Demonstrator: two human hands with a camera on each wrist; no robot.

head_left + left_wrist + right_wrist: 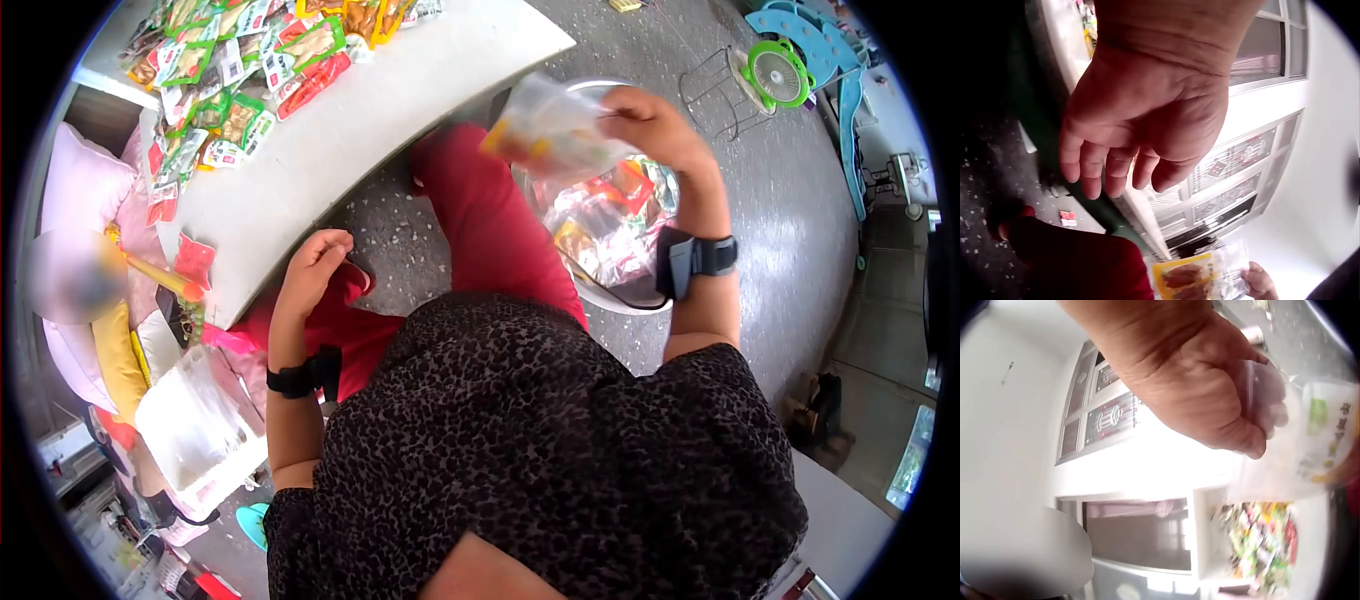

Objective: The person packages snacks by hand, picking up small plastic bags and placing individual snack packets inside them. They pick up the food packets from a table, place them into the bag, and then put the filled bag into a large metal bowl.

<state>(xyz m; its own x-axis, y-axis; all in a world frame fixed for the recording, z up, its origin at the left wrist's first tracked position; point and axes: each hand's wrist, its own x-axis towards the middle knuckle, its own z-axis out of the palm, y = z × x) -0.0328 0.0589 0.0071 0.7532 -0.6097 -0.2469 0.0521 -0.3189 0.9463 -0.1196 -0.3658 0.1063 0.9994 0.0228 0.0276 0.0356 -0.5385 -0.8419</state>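
My right hand (655, 128) pinches the edge of a clear plastic bag (555, 130) between thumb and fingers. A yellow-edged packet with brown contents (1186, 280) shows inside the bag in the left wrist view. In the head view the bag hangs above a round basin (622, 306) filled with several packaged items (605, 225). My left hand (318, 268) hovers by the table edge and holds nothing. Its palm (1147, 119) faces the left wrist camera, fingers loosely bent. In the right wrist view the bag (1310, 444) looks see-through, with printed characters.
A pile of food packets (240, 75) covers the far left of the white table (400, 90). One red packet (195, 260) lies near its corner. A white bin (190, 430) and pillows (85, 185) are at the left. A green fan (778, 76) stands beyond the basin.
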